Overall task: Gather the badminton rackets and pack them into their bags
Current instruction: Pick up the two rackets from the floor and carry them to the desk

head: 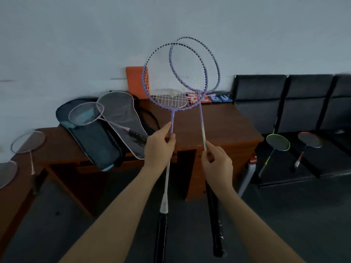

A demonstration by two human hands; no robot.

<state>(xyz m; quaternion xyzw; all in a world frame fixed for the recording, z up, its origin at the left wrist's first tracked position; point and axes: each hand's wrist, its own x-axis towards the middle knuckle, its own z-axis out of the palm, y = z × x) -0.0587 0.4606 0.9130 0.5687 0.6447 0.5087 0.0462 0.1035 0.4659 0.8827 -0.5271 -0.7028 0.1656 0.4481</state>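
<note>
My left hand (159,149) pinches the thin shaft of one purple racket (171,118) between thumb and curled fingers, and my right hand (216,160) pinches the shaft of the second purple racket (201,118) the same way, both well above the black grips that hang down towards me. The two heads stand upright in front of the wall and overlap, one frame crossing the other. Beyond them on the brown desk (228,126) lie the open racket bags (98,141) with a pink racket (86,113) resting on top; two more rackets lie on the desk at far left, and a yellow-green racket (277,142) and a red-tipped one (310,139) rest on the black seats (322,158) to my right. With so light a pinch on slim shafts, I judge either racket could twist or slide through my fingers, and the crossed heads could snag strings as I bring them together for a bag. The pink racket also blocks the bag mouth.
</note>
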